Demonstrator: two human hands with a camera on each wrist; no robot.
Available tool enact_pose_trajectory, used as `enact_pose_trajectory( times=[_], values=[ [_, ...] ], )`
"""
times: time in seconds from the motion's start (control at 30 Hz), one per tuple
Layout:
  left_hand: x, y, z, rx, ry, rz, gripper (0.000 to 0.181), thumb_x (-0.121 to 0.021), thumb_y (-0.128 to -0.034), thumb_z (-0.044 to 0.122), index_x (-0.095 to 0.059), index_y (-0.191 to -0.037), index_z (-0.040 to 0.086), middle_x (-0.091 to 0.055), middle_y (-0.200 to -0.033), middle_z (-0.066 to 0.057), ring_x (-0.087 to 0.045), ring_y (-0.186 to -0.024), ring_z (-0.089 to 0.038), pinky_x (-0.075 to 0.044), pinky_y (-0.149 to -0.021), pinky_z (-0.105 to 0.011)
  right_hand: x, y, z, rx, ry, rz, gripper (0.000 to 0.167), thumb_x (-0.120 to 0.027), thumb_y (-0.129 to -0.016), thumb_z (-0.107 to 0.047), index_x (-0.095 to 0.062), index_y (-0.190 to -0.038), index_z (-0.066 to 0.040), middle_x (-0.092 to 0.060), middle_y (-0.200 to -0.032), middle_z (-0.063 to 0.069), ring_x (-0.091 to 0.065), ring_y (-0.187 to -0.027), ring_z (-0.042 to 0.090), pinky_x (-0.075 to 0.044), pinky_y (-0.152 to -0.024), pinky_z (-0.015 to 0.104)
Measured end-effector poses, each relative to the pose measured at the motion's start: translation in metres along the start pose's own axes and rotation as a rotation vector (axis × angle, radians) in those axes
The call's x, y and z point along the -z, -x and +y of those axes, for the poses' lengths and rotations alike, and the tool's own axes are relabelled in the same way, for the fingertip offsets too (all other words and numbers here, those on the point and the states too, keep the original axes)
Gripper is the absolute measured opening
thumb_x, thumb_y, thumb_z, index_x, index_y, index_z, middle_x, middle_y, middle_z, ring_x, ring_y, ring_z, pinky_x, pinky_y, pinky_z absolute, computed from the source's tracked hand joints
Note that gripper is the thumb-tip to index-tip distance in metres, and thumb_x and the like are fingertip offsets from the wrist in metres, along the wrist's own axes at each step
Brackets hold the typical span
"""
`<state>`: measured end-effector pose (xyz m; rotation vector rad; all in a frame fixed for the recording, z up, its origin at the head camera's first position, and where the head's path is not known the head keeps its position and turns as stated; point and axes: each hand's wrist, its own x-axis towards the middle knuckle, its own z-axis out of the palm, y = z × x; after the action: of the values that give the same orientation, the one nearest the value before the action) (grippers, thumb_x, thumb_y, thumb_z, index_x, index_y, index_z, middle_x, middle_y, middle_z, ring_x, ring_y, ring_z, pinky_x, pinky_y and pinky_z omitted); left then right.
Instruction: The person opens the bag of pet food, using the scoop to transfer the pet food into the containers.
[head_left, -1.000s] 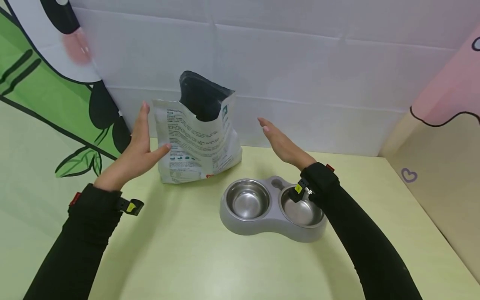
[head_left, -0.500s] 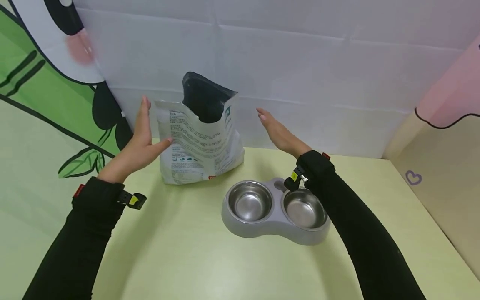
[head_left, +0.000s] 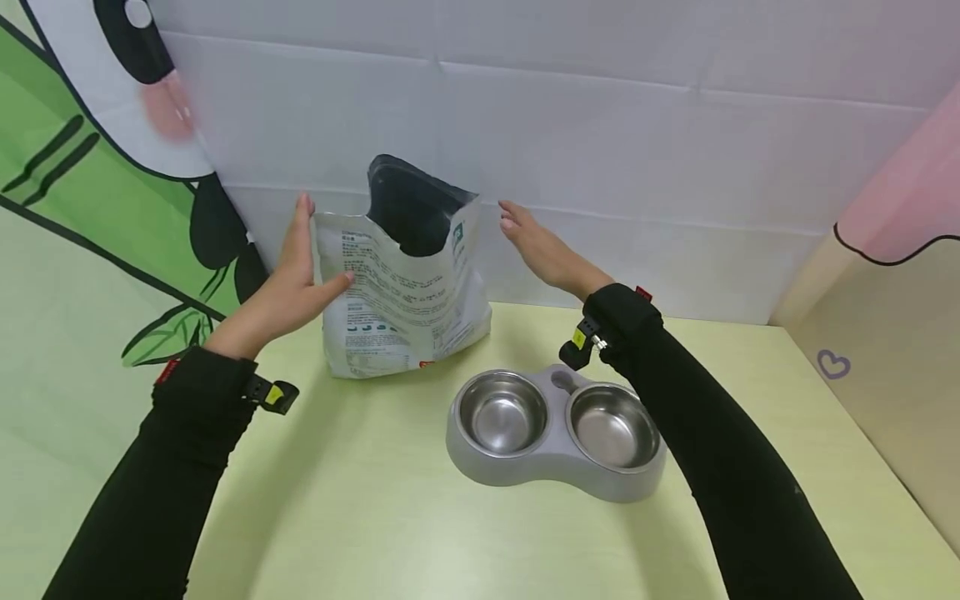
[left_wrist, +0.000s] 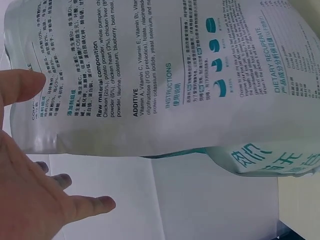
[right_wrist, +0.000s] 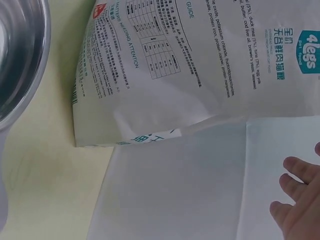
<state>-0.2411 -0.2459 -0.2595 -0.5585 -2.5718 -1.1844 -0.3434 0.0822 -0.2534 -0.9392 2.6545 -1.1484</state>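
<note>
An opened pet food bag [head_left: 401, 304], white with printed text and a dark inside, stands upright on the table. My left hand [head_left: 281, 296] is at its left edge, thumb in front of the bag and fingers spread along the side. In the left wrist view the thumb overlaps the bag's printed face; whether it touches cannot be told. To the right of the bag's upper edge, my right hand [head_left: 551, 254] is held with its fingers extended. A gap separates that hand from the bag [right_wrist: 200, 65] in the right wrist view.
A grey double pet bowl [head_left: 553, 429] with two steel dishes sits in front of the bag, under my right forearm. The pale yellow table [head_left: 390, 500] meets a white backdrop [head_left: 600, 158] behind. Printed panels flank the left and right.
Both hands have drawn closer to the bag: the right has moved up and left, the left slightly right. The bag and bowl shift a little in view with the camera.
</note>
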Motion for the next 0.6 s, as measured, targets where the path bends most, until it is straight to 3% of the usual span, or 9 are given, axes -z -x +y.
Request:
enact_pose_trajectory(
  times=[0.13, 0.23, 0.37, 0.47, 0.6],
  values=[
    [0.0, -0.004, 0.007, 0.009, 0.017, 0.003, 0.09, -0.051, -0.0956, 0.008, 0.023, -0.147, 0.008, 0.013, -0.156, -0.016, 0.008, -0.142, -0.028, 0.002, -0.112, -0.051, -0.004, -0.009, -0.008, 0.037, 0.073, 0.024, 0.065, -0.045, -0.101, -0.027, -0.009, -0.154, -0.016, -0.023, -0.155, 0.007, -0.021, -0.141, 0.024, -0.023, -0.11, 0.046],
    [-0.002, -0.005, 0.012, 0.018, 0.062, 0.035, 0.079, -0.044, -0.0994, 0.009, 0.018, -0.149, 0.008, 0.003, -0.156, -0.019, -0.003, -0.142, -0.033, -0.006, -0.111, -0.054, -0.007, -0.015, -0.013, 0.073, 0.06, 0.047, 0.064, -0.048, -0.101, -0.019, -0.011, -0.153, -0.015, -0.026, -0.154, 0.007, -0.024, -0.14, 0.021, -0.025, -0.11, 0.043],
    [-0.006, -0.006, 0.015, 0.047, 0.073, 0.148, 0.058, -0.038, -0.1026, 0.012, -0.008, -0.152, 0.005, -0.023, -0.149, -0.025, -0.026, -0.137, -0.037, -0.022, -0.108, -0.055, -0.01, -0.02, -0.022, 0.107, -0.081, 0.097, 0.056, -0.045, -0.102, -0.014, -0.019, -0.151, -0.011, -0.032, -0.151, 0.01, -0.033, -0.136, 0.02, -0.03, -0.108, 0.036],
    [-0.008, -0.007, 0.016, 0.055, 0.047, 0.247, 0.045, -0.04, -0.1029, 0.013, -0.03, -0.144, 0.0, -0.042, -0.134, -0.025, -0.042, -0.128, -0.037, -0.034, -0.102, -0.053, -0.01, -0.024, -0.026, 0.129, -0.185, 0.147, 0.048, -0.045, -0.101, -0.011, -0.03, -0.146, -0.006, -0.041, -0.143, 0.013, -0.044, -0.129, 0.023, -0.035, -0.104, 0.032],
    [-0.011, -0.009, 0.016, 0.067, 0.034, 0.331, 0.036, -0.045, -0.1017, 0.014, -0.044, -0.132, -0.004, -0.053, -0.12, -0.021, -0.055, -0.114, -0.034, -0.042, -0.095, -0.049, -0.007, -0.026, -0.026, 0.127, -0.236, 0.199, 0.036, -0.047, -0.1, -0.008, -0.042, -0.135, -0.002, -0.051, -0.132, 0.014, -0.054, -0.115, 0.026, -0.042, -0.097, 0.031]
  ],
)
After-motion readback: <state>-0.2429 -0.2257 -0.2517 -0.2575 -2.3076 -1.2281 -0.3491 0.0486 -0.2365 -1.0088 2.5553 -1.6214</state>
